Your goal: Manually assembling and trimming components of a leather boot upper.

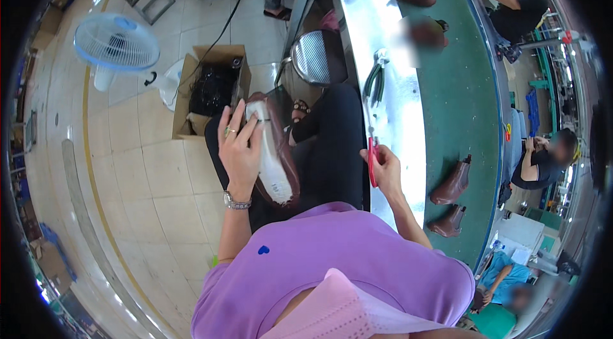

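Observation:
A brown leather boot lies over my lap with its pale, unsoled bottom facing up. My left hand holds it near one end, the fingertips resting on the pale bottom and the thumb side along the edge. My right hand, at the bench edge, is closed round the red handles of a pair of pliers. The tips of these pliers point away from me, and part of the handles is hidden by my fingers. Further along the metal bench top lie green-handled pincers.
To my right, the metal bench top borders a green conveyor carrying several brown boots. An open cardboard box with dark contents stands ahead left, near a fan. A stool is ahead. Other people work beyond the conveyor.

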{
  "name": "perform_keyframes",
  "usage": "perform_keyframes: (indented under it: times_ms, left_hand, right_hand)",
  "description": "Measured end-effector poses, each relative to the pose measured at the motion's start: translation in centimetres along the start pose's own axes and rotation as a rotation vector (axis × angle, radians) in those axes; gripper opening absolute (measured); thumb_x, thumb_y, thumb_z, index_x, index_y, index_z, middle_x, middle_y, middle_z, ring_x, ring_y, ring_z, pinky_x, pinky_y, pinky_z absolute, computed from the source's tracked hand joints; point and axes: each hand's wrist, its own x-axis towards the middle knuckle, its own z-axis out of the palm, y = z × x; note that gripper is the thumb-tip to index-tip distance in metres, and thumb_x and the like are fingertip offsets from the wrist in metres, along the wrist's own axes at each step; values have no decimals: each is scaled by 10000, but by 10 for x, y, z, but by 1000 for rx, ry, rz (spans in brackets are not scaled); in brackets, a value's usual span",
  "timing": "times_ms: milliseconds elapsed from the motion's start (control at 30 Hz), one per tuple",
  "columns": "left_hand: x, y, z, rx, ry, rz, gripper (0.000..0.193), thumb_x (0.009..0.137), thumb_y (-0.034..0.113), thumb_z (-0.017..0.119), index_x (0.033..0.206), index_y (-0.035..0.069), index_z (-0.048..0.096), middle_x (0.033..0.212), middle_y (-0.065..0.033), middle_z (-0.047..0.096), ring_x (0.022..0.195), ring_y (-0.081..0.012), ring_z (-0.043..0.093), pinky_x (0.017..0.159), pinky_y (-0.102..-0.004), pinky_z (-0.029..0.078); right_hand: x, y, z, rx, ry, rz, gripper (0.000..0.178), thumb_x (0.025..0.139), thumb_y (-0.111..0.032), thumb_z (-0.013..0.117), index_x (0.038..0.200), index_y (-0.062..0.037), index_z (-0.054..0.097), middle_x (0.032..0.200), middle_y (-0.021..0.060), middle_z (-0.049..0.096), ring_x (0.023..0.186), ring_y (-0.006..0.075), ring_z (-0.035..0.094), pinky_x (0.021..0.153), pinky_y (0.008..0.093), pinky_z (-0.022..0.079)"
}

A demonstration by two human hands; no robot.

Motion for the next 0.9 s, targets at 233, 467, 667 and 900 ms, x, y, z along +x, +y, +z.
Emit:
perform_keyframes:
  times_ms: [233,467,667,900]
  left_hand:
    - [1,2,-15,-254,229,-74,67,799,-17,605,860,-31,626,923,-106,611,888,-240,562,808,-310,427]
    - [23,32,-78,-319,752,63,124,839,32,593,908,-48,657,1013,-110,593,911,-230,572,801,-318,456]
    - [50,-101,0,230,182,3,496,842,195,633,1239,-59,477,1239,-202,503,1114,-291,514,916,-358,419]
    - [-44,15,-15,-294,-306,-373,565,807,403,635,1117,-53,510,944,-222,594,832,-334,601,693,-382,484]
  right_hand:
    - [43,84,-20,-537,433,-80,356,772,-186,655,1045,33,593,1016,214,591,898,363,568,816,427,448]
    - [182,14,19,-424,449,-332,709,791,-484,609,1170,102,485,1011,341,549,1012,448,511,896,461,400]
    - [226,-3,24,-518,234,-183,531,823,-271,551,1205,86,456,907,273,604,821,368,607,795,423,470]
    - [74,-112,-16,282,-356,-248,343,944,-186,458,1237,-13,410,754,82,596,683,148,568,706,267,454]
